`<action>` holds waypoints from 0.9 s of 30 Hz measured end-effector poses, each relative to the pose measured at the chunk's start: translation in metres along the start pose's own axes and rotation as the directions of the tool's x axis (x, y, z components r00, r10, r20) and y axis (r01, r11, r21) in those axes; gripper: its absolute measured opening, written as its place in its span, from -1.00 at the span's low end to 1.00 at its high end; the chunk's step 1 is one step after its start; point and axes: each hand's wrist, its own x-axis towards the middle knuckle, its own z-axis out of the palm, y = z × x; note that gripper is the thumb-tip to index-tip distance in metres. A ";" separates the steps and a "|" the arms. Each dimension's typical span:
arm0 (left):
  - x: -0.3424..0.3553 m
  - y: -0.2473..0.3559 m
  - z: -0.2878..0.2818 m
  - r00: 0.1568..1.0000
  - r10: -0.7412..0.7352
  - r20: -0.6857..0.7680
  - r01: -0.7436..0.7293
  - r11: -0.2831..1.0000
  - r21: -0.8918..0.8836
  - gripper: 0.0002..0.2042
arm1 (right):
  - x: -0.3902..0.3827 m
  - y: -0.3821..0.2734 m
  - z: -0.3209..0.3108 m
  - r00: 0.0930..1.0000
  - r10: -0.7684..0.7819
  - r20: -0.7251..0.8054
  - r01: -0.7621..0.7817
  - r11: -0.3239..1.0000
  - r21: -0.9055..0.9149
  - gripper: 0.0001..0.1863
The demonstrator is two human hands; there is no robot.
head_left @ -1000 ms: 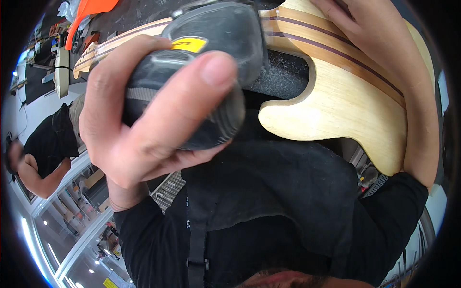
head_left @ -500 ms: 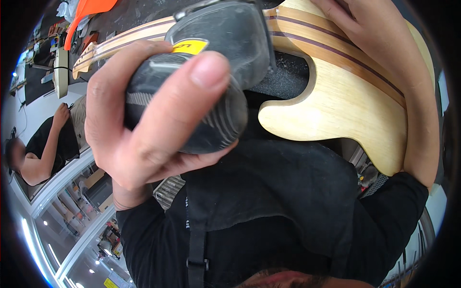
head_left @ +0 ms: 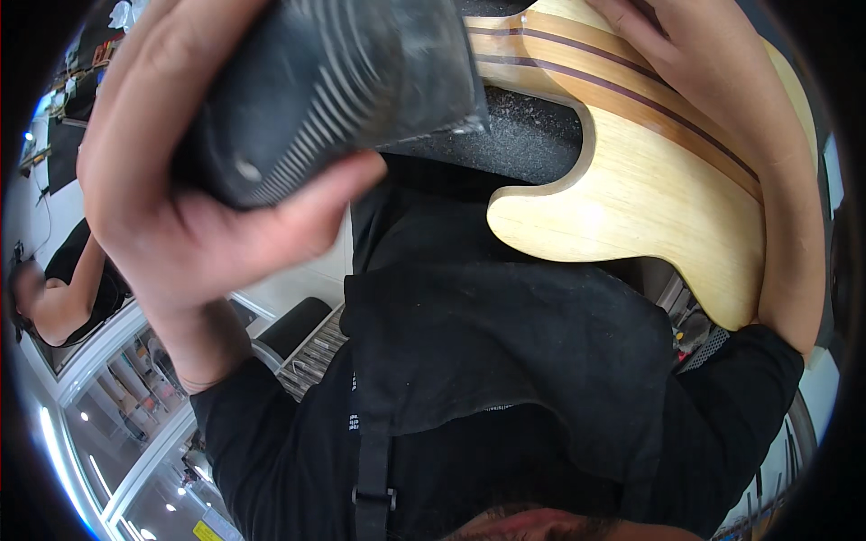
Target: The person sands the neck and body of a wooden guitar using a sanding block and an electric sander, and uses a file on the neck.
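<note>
Pale wood guitar [head_left: 622, 203] lies right of the fingers of the left hand [head_left: 149, 194], which wrap a black tool [head_left: 316, 90], and under the right hand [head_left: 681, 32], its grip hidden, already cut to shape, though dust [head_left: 541, 126] beside it suggests some rubbing is left.

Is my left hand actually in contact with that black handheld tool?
Touching. The head view shows it: the left hand curls around the side of the black handheld tool, with no gap visible between them.
</note>
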 end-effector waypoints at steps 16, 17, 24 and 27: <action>0.034 -0.037 -0.011 0.928 0.201 0.315 -0.124 0.961 -0.247 -0.20 | -0.001 0.010 0.005 0.998 -0.045 -0.050 0.047 0.998 0.039 -0.80; 0.036 -0.037 -0.012 0.924 0.204 0.323 -0.123 0.959 -0.254 -0.20 | 0.000 0.007 0.008 0.999 -0.017 -0.043 0.017 1.000 0.006 -0.81; 0.044 -0.039 -0.009 0.903 0.221 0.369 -0.120 0.954 -0.276 -0.20 | -0.001 0.015 0.007 1.000 -0.009 -0.007 0.010 0.999 0.043 -0.80; 0.044 -0.041 -0.009 0.901 0.220 0.375 -0.117 0.953 -0.279 -0.20 | 0.000 0.004 0.000 1.000 0.013 0.015 -0.014 1.000 0.023 -0.81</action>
